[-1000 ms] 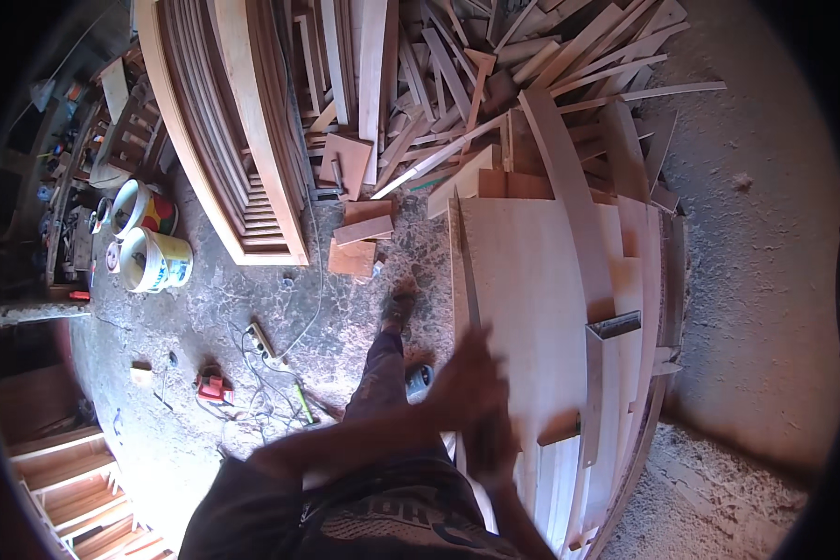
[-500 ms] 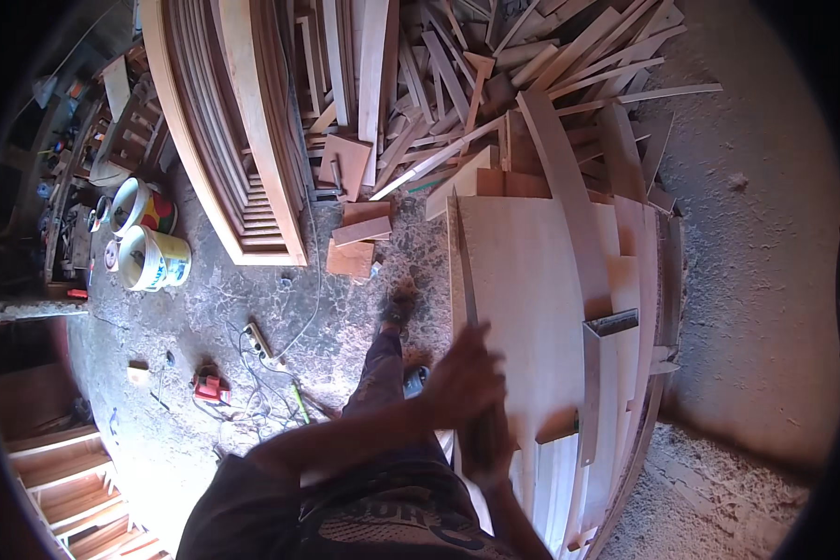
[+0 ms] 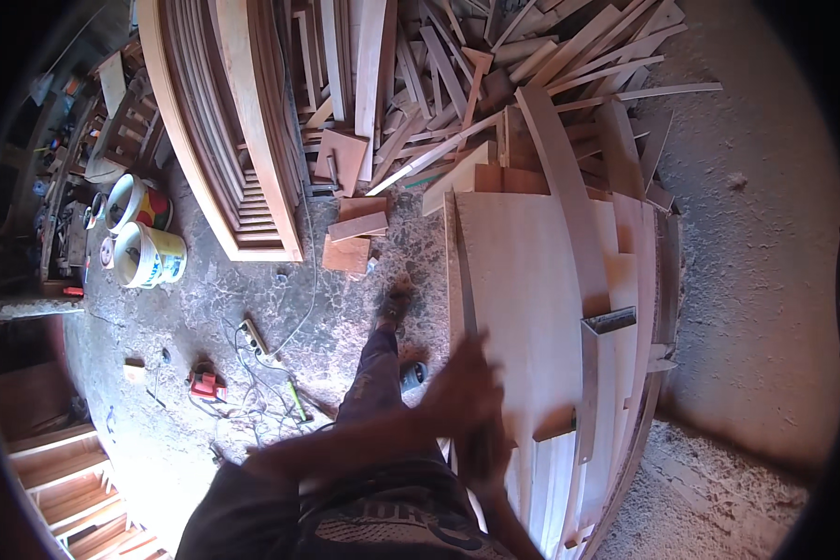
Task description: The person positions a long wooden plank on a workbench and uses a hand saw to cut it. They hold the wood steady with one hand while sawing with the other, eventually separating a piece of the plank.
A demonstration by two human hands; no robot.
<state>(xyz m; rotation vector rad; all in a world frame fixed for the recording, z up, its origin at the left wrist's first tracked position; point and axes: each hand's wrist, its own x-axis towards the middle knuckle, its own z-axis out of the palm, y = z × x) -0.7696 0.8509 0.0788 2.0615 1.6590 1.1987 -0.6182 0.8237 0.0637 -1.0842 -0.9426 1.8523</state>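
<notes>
My left hand [image 3: 462,383], blurred, is closed around a long, narrow, grey blade-like tool [image 3: 467,289] lying along the left edge of a pale plywood board [image 3: 523,271]. Just below it, my right hand [image 3: 485,448] is closed at the tool's lower end, where its grip is partly hidden and dark. The board lies on a stack of planks [image 3: 630,345] to my right, with a grey metal channel-like piece [image 3: 609,321] on it.
Timber offcuts [image 3: 569,51] pile behind; wooden frames [image 3: 261,177] stand upper left. Buckets [image 3: 149,257], a red power tool [image 3: 205,383], cords and a power strip [image 3: 257,338] lie on the floor. A rough wall [image 3: 756,271] bounds the right; shelving [image 3: 65,467] is lower left.
My two hands have shifted slightly along the board edge and stay blurred together on the tool. The whole view has moved slightly; other things look unmoved.
</notes>
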